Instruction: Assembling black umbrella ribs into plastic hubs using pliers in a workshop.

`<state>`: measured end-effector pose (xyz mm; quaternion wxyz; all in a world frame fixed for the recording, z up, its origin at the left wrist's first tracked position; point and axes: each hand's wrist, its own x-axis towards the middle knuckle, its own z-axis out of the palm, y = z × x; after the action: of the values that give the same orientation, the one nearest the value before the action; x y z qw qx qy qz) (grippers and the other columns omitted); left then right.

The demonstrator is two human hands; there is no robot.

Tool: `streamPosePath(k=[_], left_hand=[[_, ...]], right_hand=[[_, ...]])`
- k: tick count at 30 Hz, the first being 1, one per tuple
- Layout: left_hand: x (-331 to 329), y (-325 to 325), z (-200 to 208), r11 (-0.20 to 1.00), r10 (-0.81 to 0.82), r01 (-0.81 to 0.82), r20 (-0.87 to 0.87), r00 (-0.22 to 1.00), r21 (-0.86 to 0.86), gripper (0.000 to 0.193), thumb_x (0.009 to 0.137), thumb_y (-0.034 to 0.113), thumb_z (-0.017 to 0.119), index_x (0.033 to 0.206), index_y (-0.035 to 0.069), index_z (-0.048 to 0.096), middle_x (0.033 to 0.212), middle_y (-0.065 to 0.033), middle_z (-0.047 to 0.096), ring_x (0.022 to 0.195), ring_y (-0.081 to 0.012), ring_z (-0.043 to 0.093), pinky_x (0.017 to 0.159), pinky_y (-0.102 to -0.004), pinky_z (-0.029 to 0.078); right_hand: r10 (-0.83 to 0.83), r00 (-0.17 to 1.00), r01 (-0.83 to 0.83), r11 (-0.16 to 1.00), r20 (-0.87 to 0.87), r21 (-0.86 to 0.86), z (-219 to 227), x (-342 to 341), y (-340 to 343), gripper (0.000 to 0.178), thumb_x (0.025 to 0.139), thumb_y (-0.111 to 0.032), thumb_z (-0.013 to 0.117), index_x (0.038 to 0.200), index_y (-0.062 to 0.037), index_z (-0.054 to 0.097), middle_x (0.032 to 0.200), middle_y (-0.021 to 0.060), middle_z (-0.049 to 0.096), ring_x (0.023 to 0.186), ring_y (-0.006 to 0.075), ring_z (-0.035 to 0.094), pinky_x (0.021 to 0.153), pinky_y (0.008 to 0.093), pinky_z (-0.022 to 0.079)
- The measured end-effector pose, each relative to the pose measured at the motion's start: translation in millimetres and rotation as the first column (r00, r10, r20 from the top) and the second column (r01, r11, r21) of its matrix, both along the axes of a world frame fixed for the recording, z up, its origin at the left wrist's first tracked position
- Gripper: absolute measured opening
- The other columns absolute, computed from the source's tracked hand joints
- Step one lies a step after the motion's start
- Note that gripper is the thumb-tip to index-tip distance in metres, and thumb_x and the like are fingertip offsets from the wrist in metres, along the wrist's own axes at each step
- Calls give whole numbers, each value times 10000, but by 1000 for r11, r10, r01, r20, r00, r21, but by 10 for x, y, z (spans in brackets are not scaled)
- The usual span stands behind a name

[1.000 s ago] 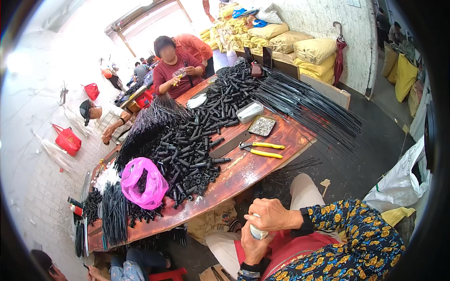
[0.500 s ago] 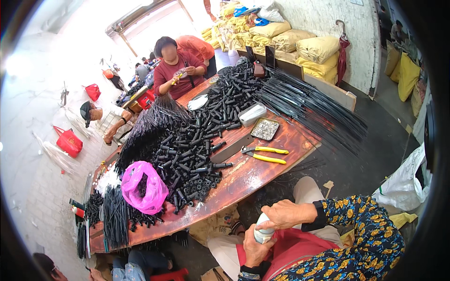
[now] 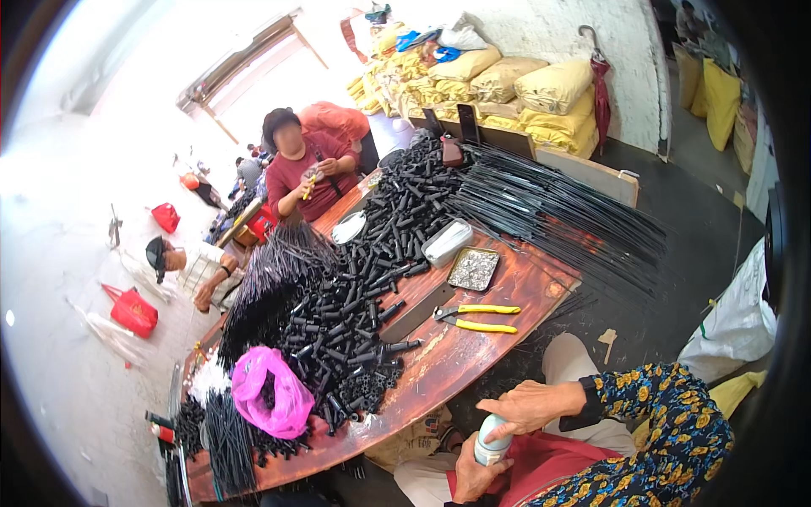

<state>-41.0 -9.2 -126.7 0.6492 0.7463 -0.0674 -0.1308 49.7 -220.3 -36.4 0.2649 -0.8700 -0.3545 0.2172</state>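
At about 5 o'clock, low over the person's lap, a small white bottle (image 3: 492,444) stands upright between two hands. The left hand (image 3: 475,471) wraps its fingers around the bottle's lower part from below. The right hand (image 3: 530,408) lies over the top — fingers curled down on the cap, wrist bent, flowered sleeve (image 3: 667,422) reaching in from 4 o'clock. A second ago both hands sat a little more toward 6 o'clock; now they are lower and more to the right. Up at 11 o'clock from the hands, yellow-handled pliers (image 3: 477,318) lie on the wooden table (image 3: 456,359) beside a heap of black tubes (image 3: 355,304).
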Motion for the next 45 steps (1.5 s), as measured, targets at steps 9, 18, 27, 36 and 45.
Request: streamPosePath(k=[9,18,27,36,45], left_hand=[[102,-356,336,984,-88,45,-249,964,-173,776,588,71,857,1261,22,475,1046,-75,612,890,-179,614,761,-295,510],[119,-480,431,994,-104,80,-427,898,-74,652,683,11,776,1261,80,482,888,-56,592,592,-117,541,457,-249,423],[126,-531,103,996,-92,91,-187,978,-13,599,761,32,706,1302,65,451,979,-72,594,790,-199,606,633,-302,514],[360,-376,-330,988,58,2,-383,922,155,728,583,169,886,1173,-8,496,967,-127,616,909,-244,607,842,-407,508],[-99,1213,-963,609,564,-677,375,736,414,542,824,291,679,1251,-18,557,1093,-203,556,1013,-372,553,897,-471,447]], right_hand=[[-45,981,1,975,189,224,-487,-162,-137,502,895,-355,616,1283,-56,503,977,225,615,793,393,637,677,449,541],[-197,862,-184,736,466,652,-472,-174,-338,500,862,-491,619,1048,-35,529,835,162,576,659,356,632,534,430,519],[-347,876,151,857,336,492,-791,-231,-118,411,837,-446,639,906,-48,566,791,187,563,571,352,617,491,432,502],[32,987,17,954,-157,299,-995,126,-89,626,685,-306,714,1230,-57,534,1001,246,574,945,442,605,761,498,508],[-120,964,134,990,237,-43,-2346,682,204,483,672,-210,740,1108,-27,643,1167,270,581,1057,398,597,813,468,518]])
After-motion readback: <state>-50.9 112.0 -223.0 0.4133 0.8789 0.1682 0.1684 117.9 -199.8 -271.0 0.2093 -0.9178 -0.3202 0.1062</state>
